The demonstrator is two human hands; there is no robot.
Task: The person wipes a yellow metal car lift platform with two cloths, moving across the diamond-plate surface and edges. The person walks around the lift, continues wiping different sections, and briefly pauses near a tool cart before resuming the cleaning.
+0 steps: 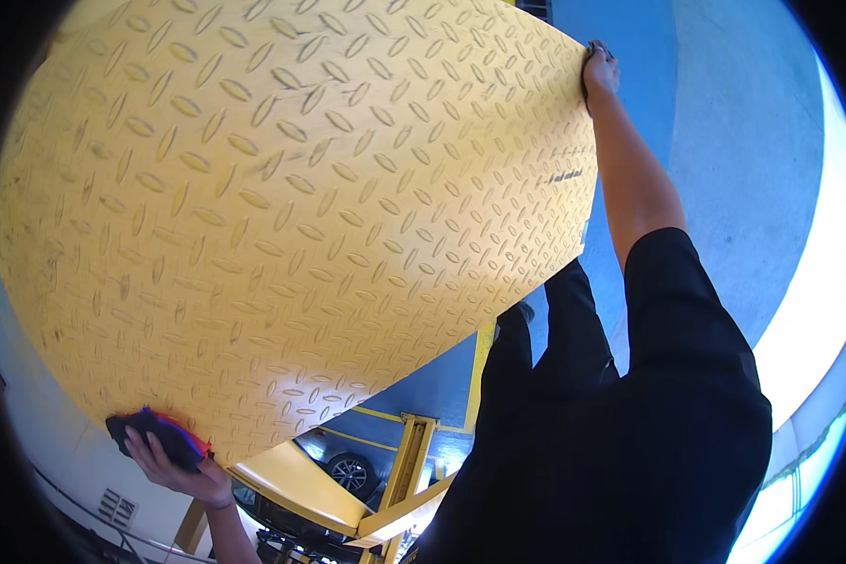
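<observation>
A large yellow checker plate with raised oval treads and dark scuffs fills most of the view, standing at a slant before me. At its lower left edge my left hand is closed on a black folded cloth with red and blue showing along its edge. The cloth lies against the plate. Far up on the right, my right hand is wrapped round the plate's right edge, its arm stretched out. Something dark shows at its fingers, too small to make out.
Under the plate, yellow steel posts and beams stand near a car wheel and part of a dark car. Blue floor runs along the right, beside paler floor. A railing and a wall vent appear at lower left.
</observation>
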